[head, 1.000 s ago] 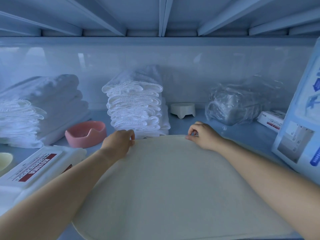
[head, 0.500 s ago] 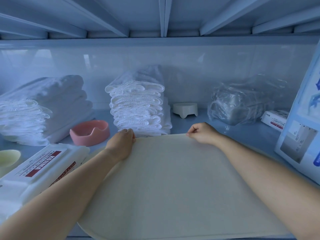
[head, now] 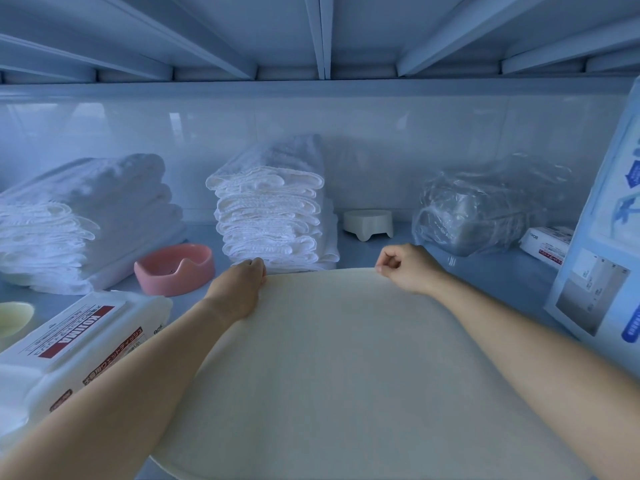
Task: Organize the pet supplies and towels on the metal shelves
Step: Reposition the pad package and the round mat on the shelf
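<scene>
- Cream-coloured mat (head: 346, 368) lies flat on the metal shelf (head: 485, 271), filling the centre front; its far edge now sits just short of the middle towel stack (head: 273, 209).
- Compared with a second ago, the far edge has travelled deeper into the shelf; both forearms are stretched further in. Judgement: the mat is being slid into place, and the push is close to its limit.
- Left hand (head: 239, 289): palm down on the far left corner of the mat, fingers curled over the edge, holding it. Fingertips are very near the bottom towel of the middle stack; contact cannot be confirmed.
- Right hand (head: 405, 268): fingers drawn narrow, thumb and forefinger pinching the far right edge of the mat.
- Surroundings: second towel stack (head: 86, 220) at far left; pink bowl (head: 175, 268) between the two stacks, just beyond the mat's left side; white wipes pack (head: 79, 341) at left front, beside the left forearm; small white bowl (head: 369, 223) upside down at the back; plastic-wrapped bundle (head: 481, 209) at right rear; blue-printed package (head: 606, 237) leaning at the right edge.
- Meaning for task: mat is nearly stowed. Any further push risks shoving the middle stack or rucking the mat edge.
</scene>
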